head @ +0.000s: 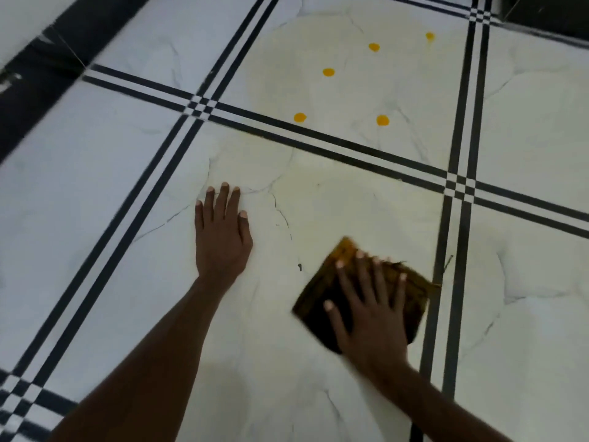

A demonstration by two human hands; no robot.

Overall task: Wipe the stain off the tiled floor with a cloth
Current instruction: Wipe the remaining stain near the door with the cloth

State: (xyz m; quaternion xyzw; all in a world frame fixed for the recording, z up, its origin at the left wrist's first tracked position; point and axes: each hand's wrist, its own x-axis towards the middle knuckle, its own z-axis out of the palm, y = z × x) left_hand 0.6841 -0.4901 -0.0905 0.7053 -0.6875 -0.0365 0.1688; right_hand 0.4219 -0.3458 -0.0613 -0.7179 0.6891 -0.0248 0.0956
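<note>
A folded brown and yellow cloth (322,291) lies flat on the white tiled floor (318,202). My right hand (369,307) presses down on it with fingers spread straight. My left hand (221,231) rests flat on the tile to the left of the cloth, fingers straight, holding nothing. Several round yellow stain spots (328,72) dot the tile farther away, beyond a black double line, well apart from the cloth. A small dark speck (299,267) sits on the tile between my hands.
Black double grout lines (459,154) cross the floor and bound the tiles. A black skirting band (38,68) runs along the top left. A dark object (541,14) stands at the top right corner.
</note>
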